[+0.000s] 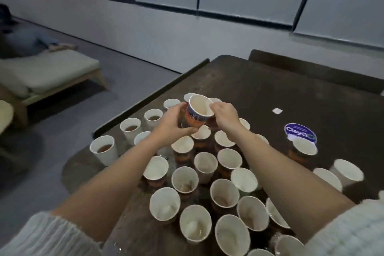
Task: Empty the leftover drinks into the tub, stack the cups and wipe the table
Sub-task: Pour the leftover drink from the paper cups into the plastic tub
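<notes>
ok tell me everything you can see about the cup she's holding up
The held cup is a paper cup, white inside, with an orange and dark blue printed wall. It is lifted above the other cups on the table and tilted, its mouth toward the camera. It looks empty, with faint staining inside. The left hand grips its lower wall; the right hand pinches its rim.

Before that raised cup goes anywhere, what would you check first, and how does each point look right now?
1. Grip on the raised cup: left hand wraps its side, right hand touches its rim. Ok.
2. Raised cup emptied: inside looks pale, no liquid visible. Ok.
3. Tub within reach: none in view. Cannot tell.
4. Other cups emptied: the cup at the table's left edge holds brown drink. Not ok.
5. Table dry: droplets glint near the front cups. Not ok.
</notes>
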`<act>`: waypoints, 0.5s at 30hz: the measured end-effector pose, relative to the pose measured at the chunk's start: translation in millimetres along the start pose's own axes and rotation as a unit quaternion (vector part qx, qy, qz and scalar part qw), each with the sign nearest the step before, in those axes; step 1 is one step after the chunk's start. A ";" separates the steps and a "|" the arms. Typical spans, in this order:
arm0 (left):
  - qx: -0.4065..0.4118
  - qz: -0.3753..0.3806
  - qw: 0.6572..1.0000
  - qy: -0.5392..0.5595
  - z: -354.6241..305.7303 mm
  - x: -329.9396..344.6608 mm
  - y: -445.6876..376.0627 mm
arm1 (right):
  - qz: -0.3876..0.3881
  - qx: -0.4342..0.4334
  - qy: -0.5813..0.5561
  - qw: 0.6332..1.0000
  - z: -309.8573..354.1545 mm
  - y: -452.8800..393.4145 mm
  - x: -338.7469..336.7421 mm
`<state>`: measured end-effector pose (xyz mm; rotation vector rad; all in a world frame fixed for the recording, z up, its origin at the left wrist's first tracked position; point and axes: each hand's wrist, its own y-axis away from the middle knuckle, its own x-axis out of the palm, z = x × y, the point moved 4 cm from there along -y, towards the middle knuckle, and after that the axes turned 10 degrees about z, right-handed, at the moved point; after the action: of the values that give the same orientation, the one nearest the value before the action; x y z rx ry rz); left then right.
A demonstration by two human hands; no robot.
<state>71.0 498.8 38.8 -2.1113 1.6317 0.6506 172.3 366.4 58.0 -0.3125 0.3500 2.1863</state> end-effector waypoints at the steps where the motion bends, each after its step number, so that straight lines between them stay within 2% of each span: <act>1: -0.028 0.014 0.999 -0.025 18.7 -15.5 1.9 | 0.007 0.003 0.009 1.000 0.8 -12.9 17.4; 5: -0.140 -0.020 0.984 -0.109 84.9 -59.8 6.3 | 0.009 0.007 0.068 0.998 -3.8 -51.9 57.4; 8: -0.195 0.019 0.968 -0.157 122.3 -67.6 8.6 | 0.006 0.016 0.144 0.989 -8.6 -74.7 81.8; 10: -0.209 0.060 0.960 -0.179 137.7 -61.2 8.3 | 0.007 0.017 0.204 0.979 -13.3 -86.5 93.5; 15: -0.207 0.114 0.944 -0.229 154.1 -40.4 1.9 | 0.035 0.087 0.317 0.944 -36.3 -103.2 113.1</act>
<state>41.9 617.4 -63.5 -1.8324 1.5731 1.5475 192.7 496.0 -28.8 -0.9184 0.9145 2.0545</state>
